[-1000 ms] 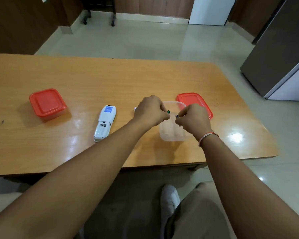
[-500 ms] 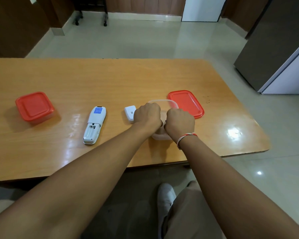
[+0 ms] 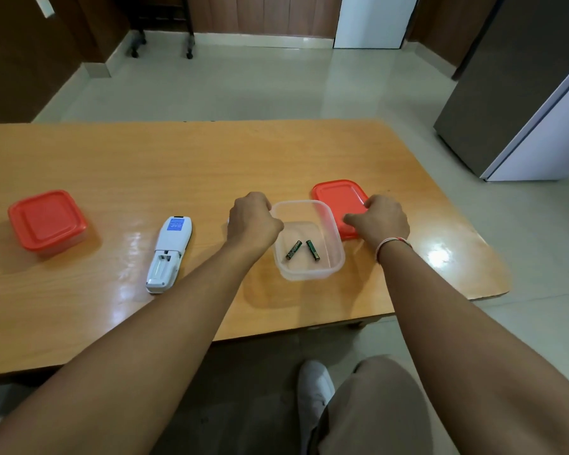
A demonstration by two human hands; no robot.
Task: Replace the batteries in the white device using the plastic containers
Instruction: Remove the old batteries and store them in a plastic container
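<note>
A clear plastic container stands open on the table, with two green batteries lying loose on its floor. My left hand is a curled fist at the container's left rim, with nothing seen in it. My right hand rests on the near right part of the red lid, which lies flat just right of the container; its thumb is spread from the fingers. The white device lies face down to the left with its battery bay open and empty.
A second container, closed with a red lid, sits at the table's far left. The wooden table ends close on the right and front. My knee and a white shoe show below the front edge.
Both hands held batteries together over the clear container. The batteries now lie inside it, and the hands have parted, left to the rim and right onto the red lid.
</note>
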